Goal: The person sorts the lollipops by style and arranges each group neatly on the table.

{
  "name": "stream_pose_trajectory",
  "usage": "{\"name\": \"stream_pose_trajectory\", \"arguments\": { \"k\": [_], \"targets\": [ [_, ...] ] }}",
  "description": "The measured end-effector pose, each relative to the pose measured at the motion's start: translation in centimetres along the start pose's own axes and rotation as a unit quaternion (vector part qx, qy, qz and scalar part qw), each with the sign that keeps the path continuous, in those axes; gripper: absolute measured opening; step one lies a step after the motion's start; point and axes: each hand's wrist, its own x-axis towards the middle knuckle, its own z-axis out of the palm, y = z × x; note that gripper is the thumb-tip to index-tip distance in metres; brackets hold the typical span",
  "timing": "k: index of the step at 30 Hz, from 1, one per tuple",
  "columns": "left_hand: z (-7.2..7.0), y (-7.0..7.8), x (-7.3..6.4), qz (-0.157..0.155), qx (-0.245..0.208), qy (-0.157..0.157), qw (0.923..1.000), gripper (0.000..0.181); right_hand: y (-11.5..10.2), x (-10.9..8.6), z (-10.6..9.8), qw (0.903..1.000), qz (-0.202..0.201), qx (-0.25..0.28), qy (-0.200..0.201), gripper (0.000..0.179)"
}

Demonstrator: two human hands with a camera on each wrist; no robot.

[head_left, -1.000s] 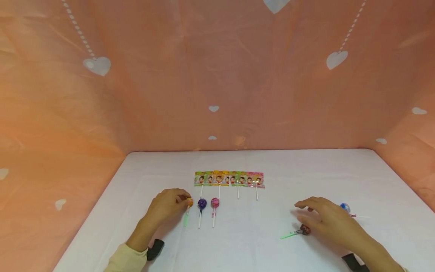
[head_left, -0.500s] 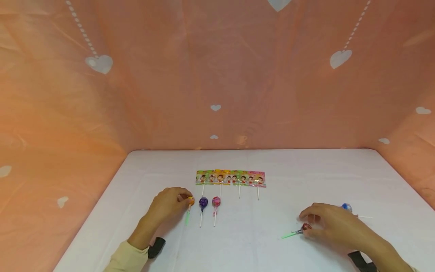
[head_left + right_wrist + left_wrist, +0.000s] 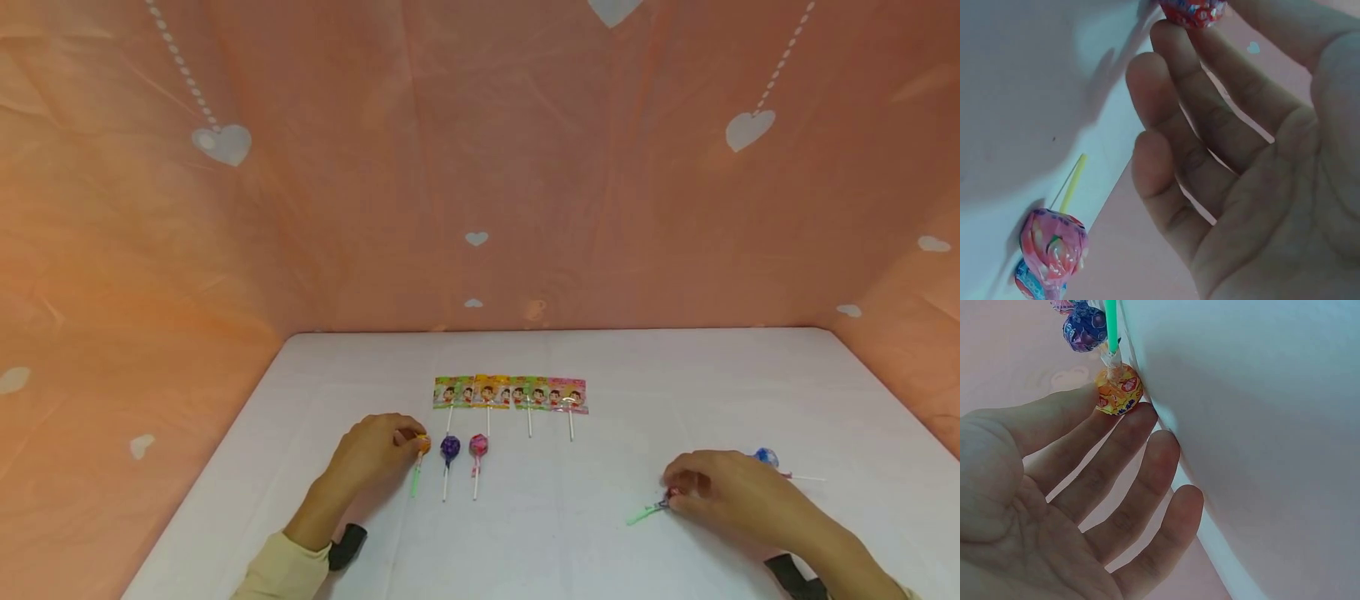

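In the head view my left hand (image 3: pixel 372 454) pinches the round head of an orange-yellow lollipop (image 3: pixel 424 444) with a green stick. The left wrist view has this lollipop head (image 3: pixel 1119 390) between thumb and fingertips, the other fingers spread loosely. Beside it lie a purple lollipop (image 3: pixel 450 447) and a pink lollipop (image 3: pixel 478 446), sticks toward me. On the right, my right hand (image 3: pixel 731 492) holds a dark red lollipop (image 3: pixel 673 493) by its head; its green stick points left. The right wrist view shows the red wrapper (image 3: pixel 1194 12) between thumb and fingers, partly cut off by the frame's top.
Flat lollipops in green, orange and pink wrappers (image 3: pixel 491 392) form a row behind. Past my right hand lies a blue lollipop (image 3: pixel 767 457); the right wrist view also shows a pink lollipop (image 3: pixel 1054 247) there. A heart-patterned orange cloth (image 3: pixel 562 167) surrounds the white table (image 3: pixel 562 533).
My right hand has come down and its fingers have closed around the dark red lollipop's head. The left hand keeps its pinch on the orange-yellow lollipop, which stays in place.
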Motion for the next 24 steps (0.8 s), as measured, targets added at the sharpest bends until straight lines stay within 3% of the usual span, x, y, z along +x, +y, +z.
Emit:
{"name": "stream_pose_trajectory", "arguments": {
  "k": [8,24],
  "targets": [
    [-0.05,-0.02,-0.15,-0.009,-0.002,-0.01,0.9999,0.012,-0.33,0.25,-0.02,0.9996,0.015,-0.002,0.025,0.017],
    [-0.25,0.19,-0.14,-0.013,-0.009,-0.011,0.9998,0.011,0.07,0.52,-0.42,0.9995,0.01,0.0,0.029,0.018]
  ]
}}
